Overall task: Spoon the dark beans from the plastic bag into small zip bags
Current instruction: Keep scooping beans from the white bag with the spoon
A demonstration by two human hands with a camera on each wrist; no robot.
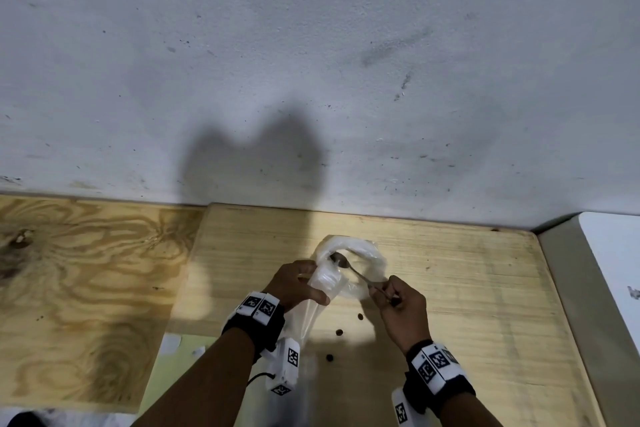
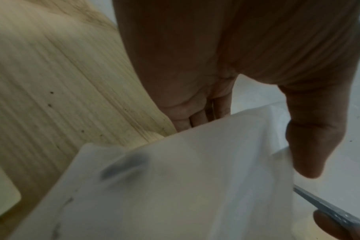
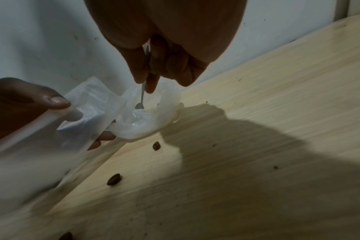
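A clear plastic bag [image 1: 360, 258] with a rolled-down rim sits on the pale wooden board [image 1: 467, 288]. My right hand [image 1: 398, 302] pinches the handle of a metal spoon [image 1: 349, 269], whose bowl [image 3: 139, 106] is inside that bag's mouth. My left hand [image 1: 294, 284] holds a small clear zip bag [image 1: 323, 282] by its top, thumb [image 2: 310, 146] on one side and fingers [image 3: 103, 138] behind; the zip bag [image 2: 175, 186] hangs toward me. No beans show in the spoon. Three dark beans [image 1: 339, 332] lie loose on the board, two near ones in the right wrist view [image 3: 114, 179].
A grey-white wall [image 1: 311, 62] rises right behind the board. A darker plywood sheet [image 1: 79, 288] lies to the left, a white surface [image 1: 616, 270] to the right. Pale green and white pieces [image 1: 173, 345] lie by my left forearm.
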